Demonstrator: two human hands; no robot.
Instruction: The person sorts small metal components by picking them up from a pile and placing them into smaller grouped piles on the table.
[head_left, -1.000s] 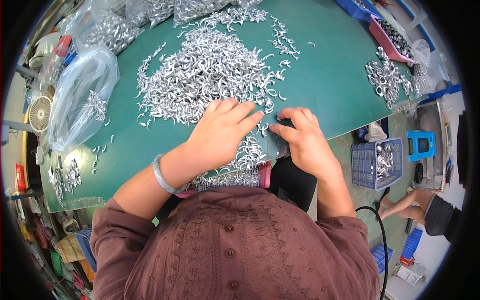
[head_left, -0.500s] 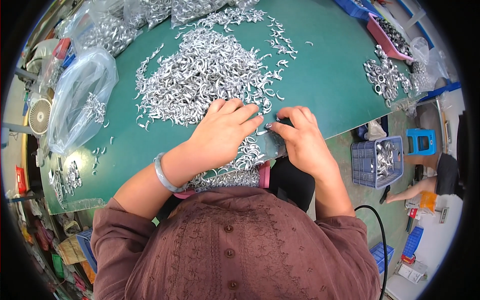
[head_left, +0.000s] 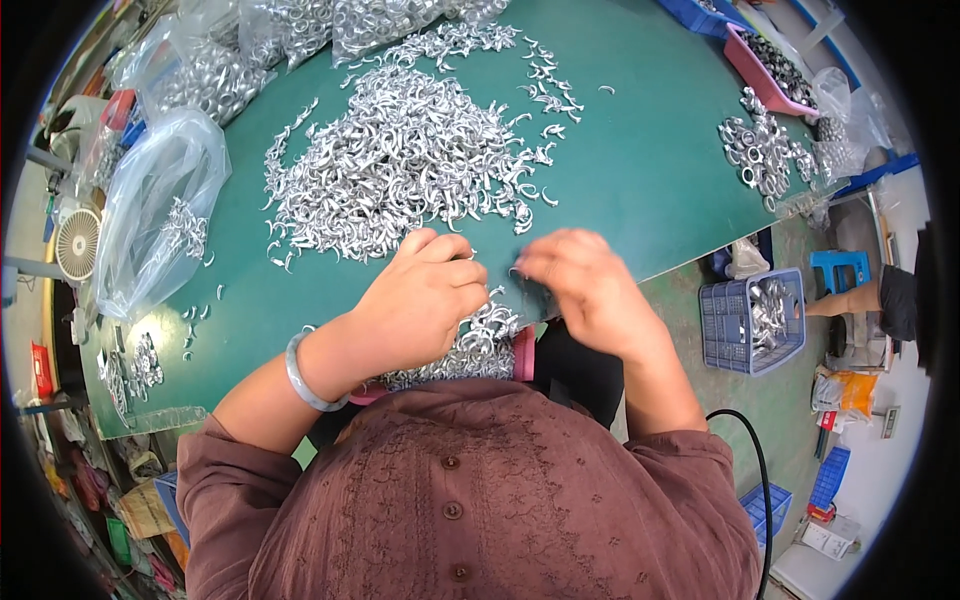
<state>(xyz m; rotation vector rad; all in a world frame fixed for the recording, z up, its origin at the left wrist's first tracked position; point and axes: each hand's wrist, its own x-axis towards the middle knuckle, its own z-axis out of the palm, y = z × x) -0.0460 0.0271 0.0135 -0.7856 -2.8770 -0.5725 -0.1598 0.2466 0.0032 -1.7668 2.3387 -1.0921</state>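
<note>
Both hands work at the near edge of the green bench (head_left: 640,180). The left hand (head_left: 420,310) and right hand (head_left: 590,290) curl their fingers over small metal hooks (head_left: 400,160); what they pinch is hidden. The hooks look light, stiff and slippery, best pinched at the curve.

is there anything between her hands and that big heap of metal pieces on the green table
Nothing visible. The left hand and right hand sit at the table's near edge, right against the heap, with only loose pieces beneath them. The plastic bag lies off to the left.
</note>
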